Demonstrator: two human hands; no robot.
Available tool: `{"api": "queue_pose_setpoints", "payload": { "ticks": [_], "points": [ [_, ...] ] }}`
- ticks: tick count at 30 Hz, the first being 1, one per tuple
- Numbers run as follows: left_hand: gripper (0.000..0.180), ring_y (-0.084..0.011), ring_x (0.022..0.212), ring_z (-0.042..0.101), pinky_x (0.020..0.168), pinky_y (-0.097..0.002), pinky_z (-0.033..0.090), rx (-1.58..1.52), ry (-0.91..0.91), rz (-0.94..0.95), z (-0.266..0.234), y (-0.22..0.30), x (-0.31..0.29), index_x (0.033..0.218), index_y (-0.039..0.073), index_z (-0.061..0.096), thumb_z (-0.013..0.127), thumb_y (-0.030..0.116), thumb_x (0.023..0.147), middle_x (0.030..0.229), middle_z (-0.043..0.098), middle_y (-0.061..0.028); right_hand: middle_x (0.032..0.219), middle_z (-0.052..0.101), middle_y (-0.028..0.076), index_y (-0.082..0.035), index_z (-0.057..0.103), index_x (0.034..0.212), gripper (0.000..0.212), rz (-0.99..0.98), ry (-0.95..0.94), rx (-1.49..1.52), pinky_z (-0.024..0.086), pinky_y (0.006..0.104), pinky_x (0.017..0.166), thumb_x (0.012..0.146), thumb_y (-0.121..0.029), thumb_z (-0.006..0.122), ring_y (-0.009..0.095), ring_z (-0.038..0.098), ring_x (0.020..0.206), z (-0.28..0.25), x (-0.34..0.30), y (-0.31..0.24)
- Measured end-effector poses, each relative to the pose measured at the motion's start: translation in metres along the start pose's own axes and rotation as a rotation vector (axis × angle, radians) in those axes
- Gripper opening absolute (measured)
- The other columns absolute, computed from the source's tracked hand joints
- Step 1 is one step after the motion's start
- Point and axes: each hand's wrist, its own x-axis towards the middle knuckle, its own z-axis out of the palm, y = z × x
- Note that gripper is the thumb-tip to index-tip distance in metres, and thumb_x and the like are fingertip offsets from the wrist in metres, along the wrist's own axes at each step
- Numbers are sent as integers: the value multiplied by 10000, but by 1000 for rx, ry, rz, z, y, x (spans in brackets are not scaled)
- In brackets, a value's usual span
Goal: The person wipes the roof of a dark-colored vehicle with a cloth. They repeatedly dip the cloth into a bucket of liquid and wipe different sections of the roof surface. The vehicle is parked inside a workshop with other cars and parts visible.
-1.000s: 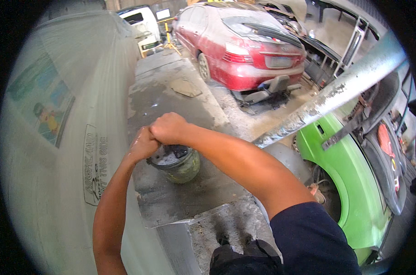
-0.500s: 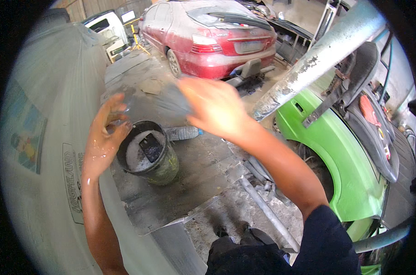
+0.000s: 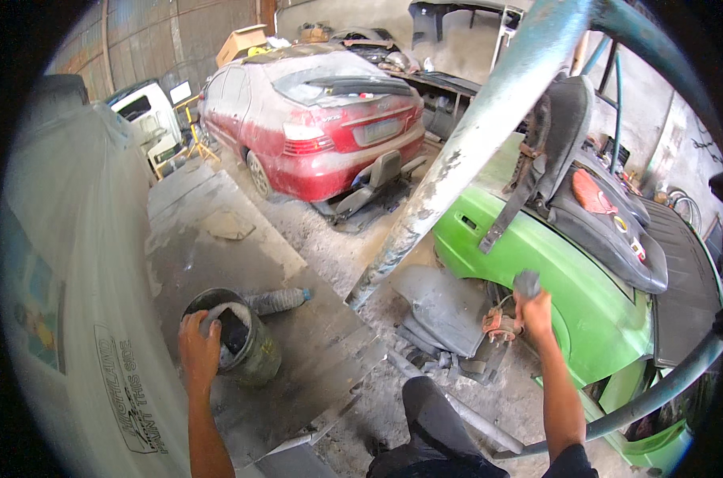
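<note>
Floor strip [image 3: 297, 231] bounded by edge of grey tabletop [image 3: 317, 342] and red car [image 3: 337, 159] | bucket [image 3: 262, 362] set on tabletop | hands apart: grey piece [image 3: 526, 281] gripped by right hand [image 3: 536, 312] near green panel [image 3: 600, 319]; left hand [image 3: 199, 346] at bucket rim, grip unclear

Cannot make out the kind of grey piece [image 3: 527, 281] in the right hand [image 3: 536, 314] near four o'clock, with the lower part hidden in the grip. Cannot identify the pale grey bit [image 3: 212, 315] against the left hand [image 3: 198, 346] near eight o'clock, nor see the whole inside of the bucket [image 3: 258, 360], partly covered by that hand. Cannot follow the left forearm [image 3: 208, 438] past the lower edge at seven o'clock, nor the dark sleeve [image 3: 571, 465] near half past four.
</note>
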Motion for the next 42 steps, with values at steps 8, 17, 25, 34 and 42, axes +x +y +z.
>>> {"api": "queue_pose_setpoints", "payload": {
  "ticks": [8,17,25,34,42],
  "points": [
    [632,-434,1194,582,1085,-484,439,253,365,-393,0,-38,-23,1495,2,439,679,230,957,1435,492,-344,746,610,56,-92,603,1024,195,-124,-333,926,578,415,713,1043,-286,603,196,603,625,4,168,-230],
    [318,-237,444,619,351,-382,516,-601,32,-653,-1,-24,-57,1199,-37,472,516,160,953,680,609,-155,797,652,68,-81,623,932,305,-314,-781,951,643,388,757,997,-369,698,204,659,711,90,210,-345],
    [463,-255,480,641,424,-390,581,-627,-120,-649,-26,-32,-28,1365,-2,462,522,201,954,771,646,-195,795,527,56,-46,585,1017,296,-306,-1319,1030,587,330,598,1074,-336,570,179,549,710,94,203,-352],
    [591,-283,656,709,626,-393,574,-7,353,-615,-54,39,-49,1346,-52,611,719,352,928,839,707,-228,652,411,28,-57,496,880,315,-306,-1455,884,496,292,422,1081,-294,552,134,436,507,97,210,-348],
    [394,-316,898,713,830,-410,543,126,469,-956,-129,217,-271,1153,-85,704,731,180,863,948,727,-229,643,406,19,-65,468,792,385,-105,-1272,885,553,313,429,974,-292,719,128,489,517,85,190,-354]
  ]
}}
